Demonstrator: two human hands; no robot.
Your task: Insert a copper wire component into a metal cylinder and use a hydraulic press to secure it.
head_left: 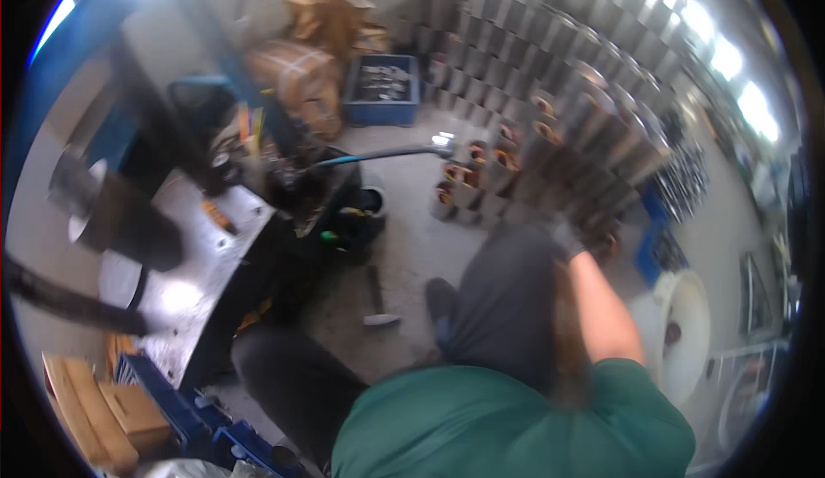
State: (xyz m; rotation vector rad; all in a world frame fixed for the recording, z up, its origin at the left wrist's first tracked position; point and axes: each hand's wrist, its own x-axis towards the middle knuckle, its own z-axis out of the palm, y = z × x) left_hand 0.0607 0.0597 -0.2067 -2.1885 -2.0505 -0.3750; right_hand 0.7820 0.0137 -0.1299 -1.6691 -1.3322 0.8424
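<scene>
My right arm reaches forward past my right knee. At its end my right hand (565, 239), apparently in a grey glove, is beside the nearest of several stacked grey metal cylinders (593, 164). Motion blur hides its fingers, so I cannot tell whether it holds one. Shorter cylinders with copper-coloured insides (468, 173) stand at the front left of the stack. My left hand is out of view. To my left is a machine with a shiny metal table (185, 293), and a thick dark cylinder (129, 220) is above it.
A hammer (378, 306) rests on the floor between my feet and the machine. A lamp on a bent arm (387, 156) juts over the floor. Beyond stands a blue crate of metal parts (382, 113). A white tub (692, 332) is at my right, cardboard (86, 409) at lower left.
</scene>
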